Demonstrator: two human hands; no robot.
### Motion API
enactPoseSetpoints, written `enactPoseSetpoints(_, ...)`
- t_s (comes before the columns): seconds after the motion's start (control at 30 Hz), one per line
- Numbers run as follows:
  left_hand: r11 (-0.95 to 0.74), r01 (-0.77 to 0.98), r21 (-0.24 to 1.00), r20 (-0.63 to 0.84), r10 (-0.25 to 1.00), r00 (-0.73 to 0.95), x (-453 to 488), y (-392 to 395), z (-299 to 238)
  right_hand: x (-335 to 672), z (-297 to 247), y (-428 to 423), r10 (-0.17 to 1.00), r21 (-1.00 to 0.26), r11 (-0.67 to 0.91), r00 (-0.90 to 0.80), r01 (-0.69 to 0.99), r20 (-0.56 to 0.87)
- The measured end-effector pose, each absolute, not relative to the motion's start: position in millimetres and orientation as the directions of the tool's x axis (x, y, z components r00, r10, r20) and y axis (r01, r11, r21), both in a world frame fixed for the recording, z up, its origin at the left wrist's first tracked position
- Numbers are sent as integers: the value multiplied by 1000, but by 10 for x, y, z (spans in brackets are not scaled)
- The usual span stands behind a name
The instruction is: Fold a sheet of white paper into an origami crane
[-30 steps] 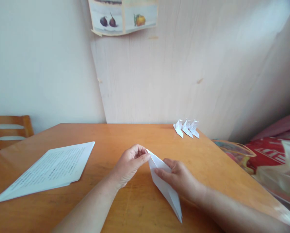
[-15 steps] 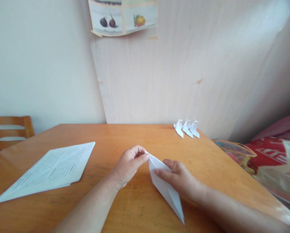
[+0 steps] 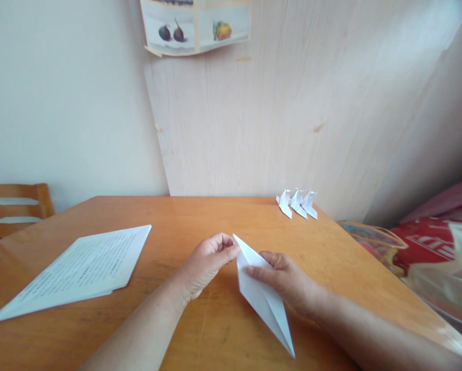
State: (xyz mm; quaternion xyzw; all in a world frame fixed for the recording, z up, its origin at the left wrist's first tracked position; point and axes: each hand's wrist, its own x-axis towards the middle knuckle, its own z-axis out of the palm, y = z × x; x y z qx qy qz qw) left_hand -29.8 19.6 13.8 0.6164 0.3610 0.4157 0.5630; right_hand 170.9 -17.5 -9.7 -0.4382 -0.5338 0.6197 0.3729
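A folded piece of white paper, long and pointed at both ends, is held above the table between my two hands. My right hand is closed on its right side, with the thumb flat on the near face and the fingers behind. My left hand pinches the paper near its upper tip, thumb against curled fingers. The lower tip points down toward the table's near side. Creases run lengthwise along the paper.
On the wooden table, a stack of printed paper lies at left. Three folded paper birds stand at the far right corner. A wooden chair is at left; a red bag sits beyond the right edge.
The paper's upper tip now stands more clearly above my left fingers, and its near face shows a little wider. Both hands have hardly moved.
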Motion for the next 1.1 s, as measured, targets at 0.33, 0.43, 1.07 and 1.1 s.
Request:
enactPoseSetpoints(0.33,-51,-45,998,66,875,479,-273,153,149,1712,29,-166,971,-1000,3,-239,-3,4)
enactPoseSetpoints(0.43,-32,-51,998,54,850,524,-261,131,145,1710,72,-161,974,-994,77,-208,-81,93)
enactPoseSetpoints(1.07,-224,159,961,106,836,539,-166,16,136,1785,62,-137,967,-985,169,-188,-30,172)
enactPoseSetpoints(1.1,-232,163,959,110,834,541,-163,12,137,1787,58,-135,968,-986,164,-189,-35,167)
